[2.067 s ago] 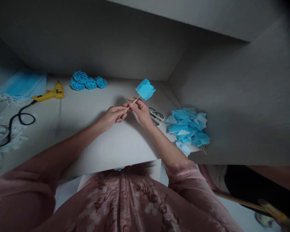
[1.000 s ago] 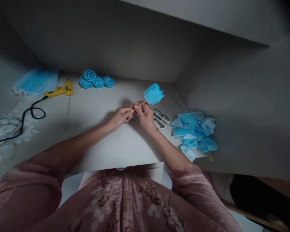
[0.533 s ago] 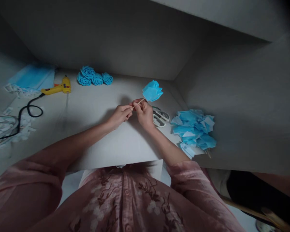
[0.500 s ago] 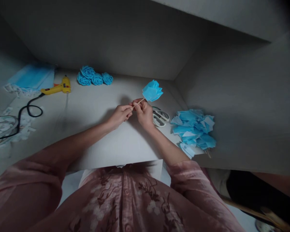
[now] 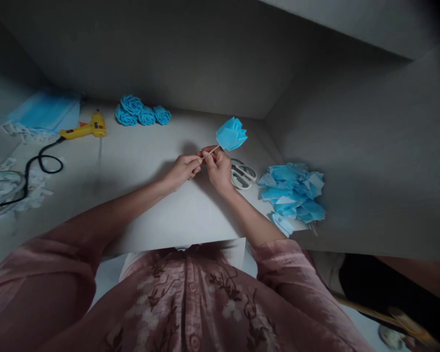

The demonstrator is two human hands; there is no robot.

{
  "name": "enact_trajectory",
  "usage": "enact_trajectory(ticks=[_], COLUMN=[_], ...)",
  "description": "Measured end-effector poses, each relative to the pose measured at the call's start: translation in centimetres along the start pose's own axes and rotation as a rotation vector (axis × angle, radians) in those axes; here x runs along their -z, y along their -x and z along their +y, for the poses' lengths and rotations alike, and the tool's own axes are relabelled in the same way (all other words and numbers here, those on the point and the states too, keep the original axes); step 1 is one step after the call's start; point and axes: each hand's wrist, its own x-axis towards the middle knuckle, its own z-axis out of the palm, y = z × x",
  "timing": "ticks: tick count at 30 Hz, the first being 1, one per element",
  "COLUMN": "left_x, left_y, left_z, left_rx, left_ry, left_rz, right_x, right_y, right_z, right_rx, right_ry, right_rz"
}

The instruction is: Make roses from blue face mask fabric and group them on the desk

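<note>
Both hands meet over the middle of the table on the thin wooden stick of a blue fabric flower (image 5: 231, 134). My left hand (image 5: 184, 171) pinches the stick's lower end. Higher up, just beneath the petals, my right hand (image 5: 218, 166) is closed round the same stick (image 5: 213, 150). The flower's head tilts up and to the right, its petals pointed and loosely layered. White-handled scissors (image 5: 243, 175) lie right beside my right wrist, their blades partly hidden behind the hand.
Several rolled blue roses (image 5: 133, 111) sit along the back wall. A yellow glue gun (image 5: 86, 128) with a black cord, stacked face masks (image 5: 46, 115) and white scraps (image 5: 36, 188) occupy the left. Crumpled blue fabric pieces (image 5: 293, 193) are piled at the right, with stick ends poking out.
The view has shifted slightly, so the table's things appear a little higher. Both hands keep hold of the flower's stick, with hardly any movement.
</note>
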Motion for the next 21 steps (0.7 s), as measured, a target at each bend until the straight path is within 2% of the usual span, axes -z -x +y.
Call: enact_trajectory(ticks=[5,9,12,15,18,21], left_x=[0.8,2.3,3.4,3.9,3.7,3.6], left_y=[-0.5,-1.3,-1.9,-2.0,-1.5,-1.1], left_z=[0.0,0.2,0.4,0.5,0.6,0.6], left_rx=[-0.083,-0.131,-0.207,-0.326,-0.364,-0.381], left_ry=[-0.058,-0.152,-0.426,-0.802,-1.090,-1.244], left_rz=[0.009,0.067,0.126,0.139,0.119,0.110], right_x=[0.6,2.0,2.4,1.7,0.6,-0.1], right_y=[-0.9,-0.4,0.2,-0.1,-1.4,-2.7], right_z=[0.0,-2.4,-5.0,-6.8,-6.7,-5.8], right_rx=[0.006,0.071,0.143,0.281,0.402,0.402], right_ry=[-0.042,0.138,0.401,0.607,0.806,1.057], right_rz=[-0.033,-0.052,-0.038,-0.156,-0.314,-0.421])
